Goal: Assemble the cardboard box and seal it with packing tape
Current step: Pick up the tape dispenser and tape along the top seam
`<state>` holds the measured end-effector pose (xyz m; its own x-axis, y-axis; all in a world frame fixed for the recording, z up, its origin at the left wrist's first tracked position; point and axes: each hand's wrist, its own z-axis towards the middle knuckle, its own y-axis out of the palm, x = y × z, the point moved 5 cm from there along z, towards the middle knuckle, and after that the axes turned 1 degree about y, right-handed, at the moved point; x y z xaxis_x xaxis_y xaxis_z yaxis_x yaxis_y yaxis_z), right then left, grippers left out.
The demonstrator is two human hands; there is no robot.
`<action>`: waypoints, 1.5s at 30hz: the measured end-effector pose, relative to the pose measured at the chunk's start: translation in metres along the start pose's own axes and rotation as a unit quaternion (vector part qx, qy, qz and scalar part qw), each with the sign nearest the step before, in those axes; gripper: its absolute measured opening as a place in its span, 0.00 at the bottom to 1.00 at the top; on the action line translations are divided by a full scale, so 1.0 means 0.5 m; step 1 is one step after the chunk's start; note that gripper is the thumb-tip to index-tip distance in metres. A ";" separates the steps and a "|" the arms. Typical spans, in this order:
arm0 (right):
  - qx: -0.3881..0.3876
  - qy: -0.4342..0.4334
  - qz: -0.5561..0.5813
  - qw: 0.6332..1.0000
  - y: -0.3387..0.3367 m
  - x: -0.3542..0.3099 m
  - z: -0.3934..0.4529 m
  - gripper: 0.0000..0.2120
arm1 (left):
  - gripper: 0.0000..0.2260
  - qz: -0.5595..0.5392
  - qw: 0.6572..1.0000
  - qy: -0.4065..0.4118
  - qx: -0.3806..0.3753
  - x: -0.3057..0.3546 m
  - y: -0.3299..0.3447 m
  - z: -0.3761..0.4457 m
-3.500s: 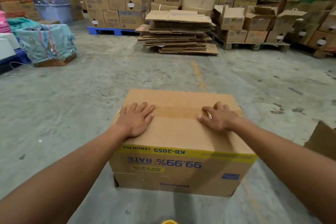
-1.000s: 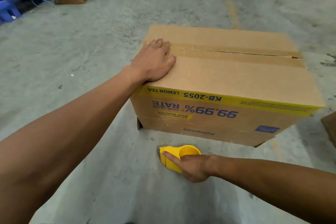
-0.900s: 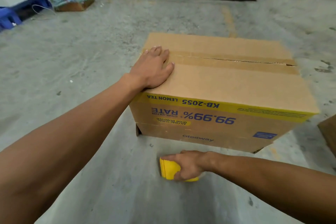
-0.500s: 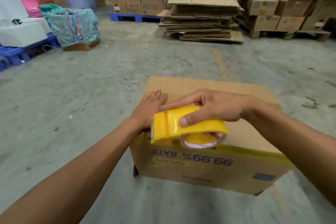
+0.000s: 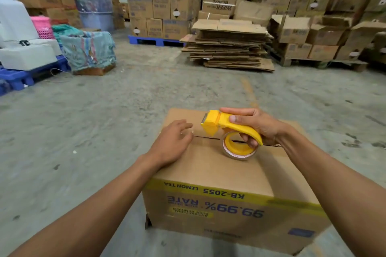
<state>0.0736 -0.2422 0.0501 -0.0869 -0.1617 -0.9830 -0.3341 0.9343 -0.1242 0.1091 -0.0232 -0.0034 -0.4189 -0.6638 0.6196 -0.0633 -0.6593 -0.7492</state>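
Observation:
A brown cardboard box with blue and yellow print stands on the concrete floor in front of me, its top flaps folded shut with a seam across the middle. My left hand lies flat on the top near the left end of the seam, holding nothing. My right hand grips a yellow tape dispenser with a roll of clear tape, held just above the seam at the middle of the top, its cutter end pointing left toward my left hand.
A pile of flattened cartons lies on the floor beyond the box. Stacked boxes on pallets line the back and right. A cloth-covered crate and white blocks on a blue pallet stand at left.
My right hand picked the yellow tape dispenser off the floor in front of the box and lifted it over the top seam. My left hand stayed on the box top.

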 end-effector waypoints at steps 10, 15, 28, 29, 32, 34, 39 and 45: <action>-0.011 -0.006 0.055 0.998 -0.030 0.025 -0.001 0.30 | 0.08 -0.485 0.808 -0.307 -0.133 0.085 0.042 0.016; 0.002 0.007 0.118 0.993 -0.057 0.056 0.003 0.33 | 0.05 -0.516 0.773 -0.336 -0.152 0.093 0.062 0.012; 0.006 0.001 0.151 0.989 -0.073 0.070 0.007 0.37 | 0.07 -0.618 0.693 -0.326 -0.178 0.126 0.077 0.022; 0.005 0.001 0.151 0.988 -0.073 0.069 0.007 0.37 | 0.05 -0.622 0.691 -0.322 -0.178 0.126 0.076 0.023; 0.004 0.002 0.146 0.989 -0.074 0.069 0.009 0.37 | 0.04 -0.624 0.690 -0.321 -0.179 0.123 0.078 0.029; 0.002 0.002 0.144 0.990 -0.075 0.070 0.010 0.35 | 0.04 -0.617 0.694 -0.323 -0.181 0.121 0.078 0.030; -0.010 0.001 0.147 0.989 -0.070 0.065 0.009 0.33 | 0.04 -0.621 0.684 -0.337 -0.184 0.115 0.074 0.031; -0.025 0.004 0.145 0.989 -0.066 0.063 0.009 0.32 | 0.04 -0.622 0.684 -0.334 -0.183 0.118 0.085 0.031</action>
<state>0.0862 -0.2769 0.0225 -0.1934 0.1086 -0.9751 -0.3405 0.9247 0.1705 0.0957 -0.0960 0.0048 0.6650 0.2369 0.7083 -0.2678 -0.8096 0.5223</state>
